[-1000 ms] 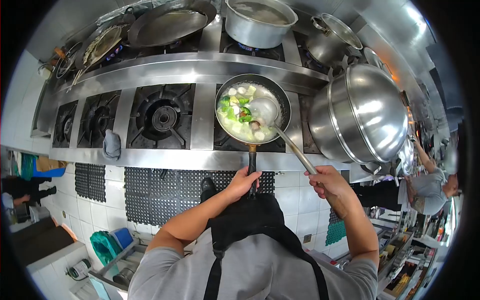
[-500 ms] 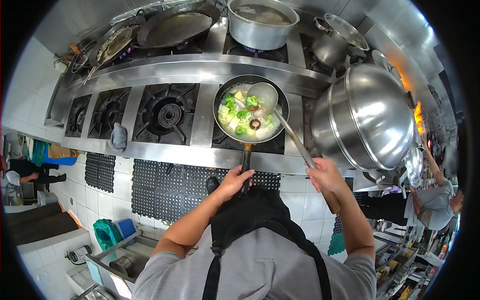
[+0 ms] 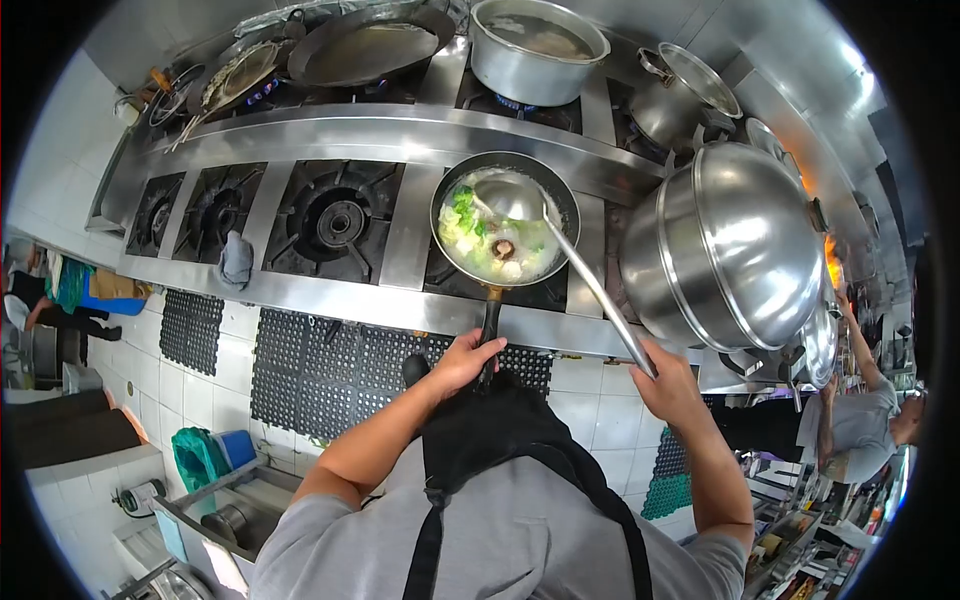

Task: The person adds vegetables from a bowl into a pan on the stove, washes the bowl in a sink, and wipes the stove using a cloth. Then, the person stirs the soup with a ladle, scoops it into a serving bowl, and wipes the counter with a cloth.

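A black frying pan point(image 3: 568, 250) sits on a burner in front of me, and my left hand point(image 3: 466, 362) is closed around its dark handle. In it, broccoli point(image 3: 463, 208), pale vegetable pieces and a mushroom point(image 3: 503, 249) lie in cloudy, bubbling liquid. My right hand point(image 3: 664, 380) grips the long metal handle of a ladle point(image 3: 602, 292). The ladle's bowl is in the far part of the pan, its rounded underside facing up, and hides some of the food beneath it.
To the right stands a large domed steel pot point(image 3: 745, 245). An aluminium pot point(image 3: 540, 60) of liquid and a wide dark pan point(image 3: 370, 50) are on the back burners. Flames show at the far right, near another person point(image 3: 860, 420). A grey cloth point(image 3: 236, 260) hangs over the stove's front edge.
The ladle's bowl has turned from hollow side up to underside up, over the food. My right hand has shifted slightly right and down. My left hand keeps hold of the pan handle.
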Demonstrator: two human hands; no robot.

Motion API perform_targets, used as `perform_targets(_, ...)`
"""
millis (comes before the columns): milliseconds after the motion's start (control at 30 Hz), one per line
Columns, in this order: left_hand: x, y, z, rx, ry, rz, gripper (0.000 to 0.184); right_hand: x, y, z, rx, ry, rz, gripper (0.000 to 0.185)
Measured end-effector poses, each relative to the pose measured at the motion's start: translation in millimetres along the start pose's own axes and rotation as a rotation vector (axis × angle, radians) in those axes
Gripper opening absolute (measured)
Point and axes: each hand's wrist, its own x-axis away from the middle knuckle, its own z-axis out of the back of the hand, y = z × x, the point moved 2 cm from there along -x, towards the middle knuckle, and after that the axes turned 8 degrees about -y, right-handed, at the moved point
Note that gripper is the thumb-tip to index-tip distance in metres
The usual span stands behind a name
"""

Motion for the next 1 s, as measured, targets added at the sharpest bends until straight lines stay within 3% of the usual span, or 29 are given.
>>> perform_targets(33,0.0,-1.6,0.6,0.001,0.002,0.002,0.029,4.5,-4.7,2.4,-0.001,-0.003,0.000,0.019)
perform_targets(100,-2.4,-3.0,0.8,-0.005,-0.011,-0.017,0.028,11.3,-8.8,1.3,0.008,-0.212,-0.105,0.032)
perform_targets(267,-0.3,-0.5,0.3,-0.015,-0.004,-0.031,0.030,16.9,2.3,-20.5,-0.009,-0.284,-0.026,0.026)
perform_targets(333,0.1,-0.7,-0.1,-0.011,-0.006,-0.053,0.031,17.3,9.4,-31.7,0.099,-0.200,0.108,0.030)
perform_targets(367,0.7,-0.2,-0.4,-0.011,-0.006,-0.059,0.031,16.4,9.4,-33.1,0.146,-0.217,0.094,0.036)
perform_targets(667,1.7,0.3,-0.1,-0.018,-0.009,-0.055,0.031,6.1,38.8,-63.0,0.351,-0.033,0.025,0.038)
perform_targets(1000,3.2,2.9,-0.3,-0.032,-0.014,-0.039,0.030,-6.0,50.6,-74.7,0.280,0.015,-0.018,0.033)
